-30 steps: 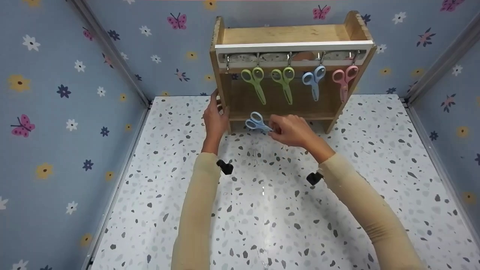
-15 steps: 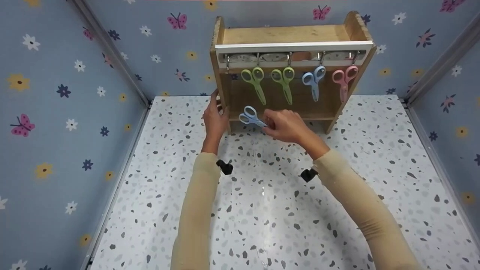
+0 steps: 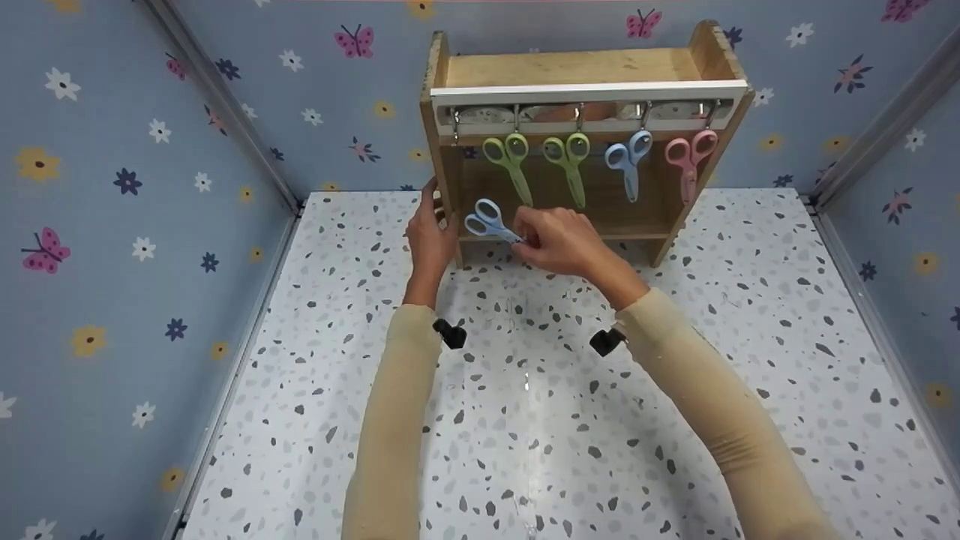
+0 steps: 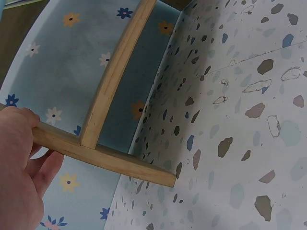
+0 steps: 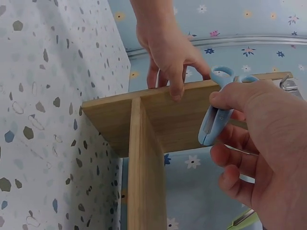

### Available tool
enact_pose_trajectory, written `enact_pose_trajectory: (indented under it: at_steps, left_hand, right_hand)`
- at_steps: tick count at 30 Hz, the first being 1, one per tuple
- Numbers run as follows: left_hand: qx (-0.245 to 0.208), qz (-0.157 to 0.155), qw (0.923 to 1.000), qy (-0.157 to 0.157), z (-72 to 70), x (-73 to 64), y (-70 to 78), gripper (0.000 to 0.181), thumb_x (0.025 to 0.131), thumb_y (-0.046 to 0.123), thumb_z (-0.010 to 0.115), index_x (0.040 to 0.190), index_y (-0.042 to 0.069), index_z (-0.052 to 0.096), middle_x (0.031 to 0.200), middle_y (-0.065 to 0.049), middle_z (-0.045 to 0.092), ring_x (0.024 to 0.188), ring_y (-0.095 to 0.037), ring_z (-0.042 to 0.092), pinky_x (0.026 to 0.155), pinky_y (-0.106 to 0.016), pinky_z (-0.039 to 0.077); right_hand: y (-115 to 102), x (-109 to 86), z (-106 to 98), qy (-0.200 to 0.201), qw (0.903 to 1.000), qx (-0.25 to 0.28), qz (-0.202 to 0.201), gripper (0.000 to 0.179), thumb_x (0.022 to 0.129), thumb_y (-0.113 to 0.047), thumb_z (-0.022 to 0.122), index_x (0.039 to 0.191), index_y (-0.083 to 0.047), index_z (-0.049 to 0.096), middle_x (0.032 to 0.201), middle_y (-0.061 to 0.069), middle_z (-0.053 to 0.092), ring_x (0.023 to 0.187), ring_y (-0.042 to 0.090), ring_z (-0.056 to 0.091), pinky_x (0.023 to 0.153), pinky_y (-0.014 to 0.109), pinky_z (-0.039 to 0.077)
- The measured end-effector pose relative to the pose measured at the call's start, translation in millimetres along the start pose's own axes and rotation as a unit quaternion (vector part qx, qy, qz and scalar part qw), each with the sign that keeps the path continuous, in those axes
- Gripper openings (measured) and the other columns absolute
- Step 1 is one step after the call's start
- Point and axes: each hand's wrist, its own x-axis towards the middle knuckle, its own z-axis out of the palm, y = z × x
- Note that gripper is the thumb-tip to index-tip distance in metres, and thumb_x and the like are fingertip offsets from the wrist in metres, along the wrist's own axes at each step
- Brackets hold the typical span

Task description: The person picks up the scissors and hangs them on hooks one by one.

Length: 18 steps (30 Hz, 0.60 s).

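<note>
My right hand (image 3: 559, 241) pinches the blade end of light blue scissors (image 3: 499, 229), tilted with their finger loops up and left, before the lower front of a wooden rack (image 3: 570, 67). In the right wrist view, the scissors (image 5: 217, 123) are between thumb and fingers, closed. My left hand (image 3: 433, 240) grips the rack's left side panel (image 4: 124, 163), thumb on one face and fingers on the other. From hooks on the rack's white rail hang green scissors (image 3: 516, 174), another green pair (image 3: 573, 174), a blue pair (image 3: 631, 176) and pink scissors (image 3: 688, 176).
The leftmost metal hook (image 3: 454, 127) is on the rail above the held scissors. The rack stands on a speckled white tabletop (image 3: 525, 420), against a blue flowered back wall (image 3: 360, 97). Side walls rise left and right.
My right hand has moved left and slightly up with the blue scissors, toward the rack's left side. The left hand and the hanging scissors have stayed in place.
</note>
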Motion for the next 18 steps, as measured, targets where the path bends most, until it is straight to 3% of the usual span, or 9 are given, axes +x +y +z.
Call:
enact_pose_trajectory:
  at_steps: [18]
  left_hand:
    - [-0.002, 0.012, 0.9999, 0.01, 0.4, 1.6, -2.8, 0.064, 0.112, 0.012, 0.068, 0.171, 0.008, 0.043, 0.162, -0.019, 0.064, 0.144, -0.034, 0.07, 0.122, -0.045, 0.061]
  right_hand:
    - [-18, 18.2, -11, 0.022, 0.9998, 0.005, 0.001, 0.014, 0.104, -0.022, 0.075, 0.107, -0.009, 0.07, 0.088, 0.01, 0.074, 0.075, 0.026, 0.062, 0.067, 0.037, 0.045]
